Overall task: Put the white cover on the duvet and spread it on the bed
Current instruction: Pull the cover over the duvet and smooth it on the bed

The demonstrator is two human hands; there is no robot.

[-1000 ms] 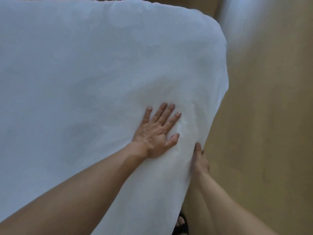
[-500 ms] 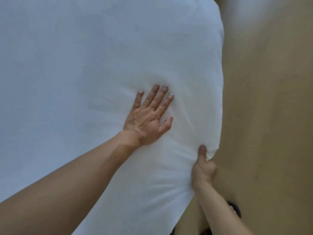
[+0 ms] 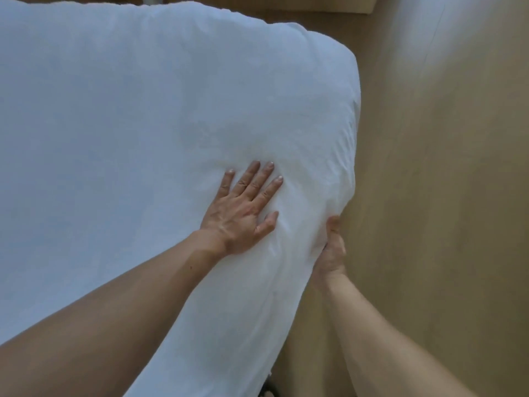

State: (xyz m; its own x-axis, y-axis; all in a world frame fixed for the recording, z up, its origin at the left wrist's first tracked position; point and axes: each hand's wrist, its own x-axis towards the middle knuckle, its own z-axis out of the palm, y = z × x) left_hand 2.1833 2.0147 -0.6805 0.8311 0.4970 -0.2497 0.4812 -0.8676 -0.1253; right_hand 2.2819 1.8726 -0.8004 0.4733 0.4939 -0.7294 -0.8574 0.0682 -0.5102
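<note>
Pressing my left hand (image 3: pixel 246 207) flat, fingers straight, on the duvet (image 3: pixel 143 110), I should draw the edge my right hand (image 3: pixel 330 250) grips evenly away from those fingertips.

We note: white-covered duvet (image 3: pixel 143 124) lies spread over the bed, hiding it entirely; its right edge overhangs the bed's side, above light wood floor (image 3: pixel 443 224).

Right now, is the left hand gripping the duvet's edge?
No, the left hand lies flat on the duvet, fingers straight; the right hand grips the edge.
</note>
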